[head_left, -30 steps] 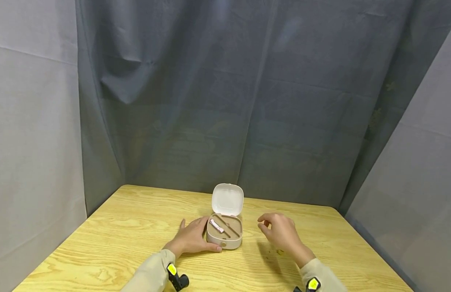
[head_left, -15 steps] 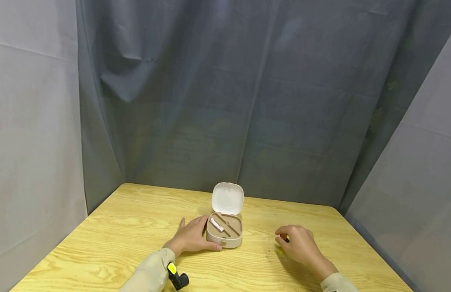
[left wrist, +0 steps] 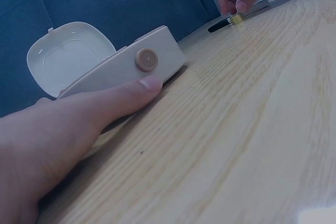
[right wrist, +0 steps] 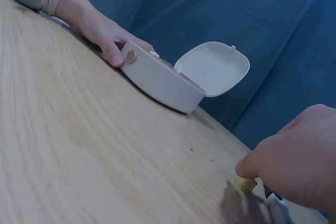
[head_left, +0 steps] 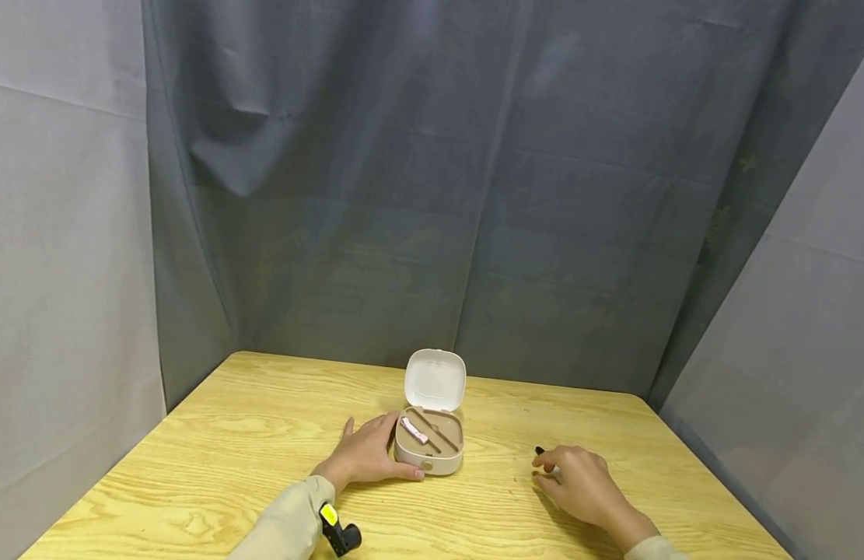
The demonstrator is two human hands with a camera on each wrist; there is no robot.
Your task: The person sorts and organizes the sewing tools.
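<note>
Left hand (head_left: 365, 459) steadying open case (head_left: 432, 443) mid-tabletop (head_left: 229, 435), right hand (head_left: 578, 481) pinching thin pen (left wrist: 224, 22) off to the right; shallow fingertip grip, so likely to slip or roll away.

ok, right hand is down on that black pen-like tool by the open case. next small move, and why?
Probably close the right hand fingertips on the slim black tool and lift it. It lies flat on the table, fingers just touching it; the left hand steadies the open case, which has free slots.
</note>
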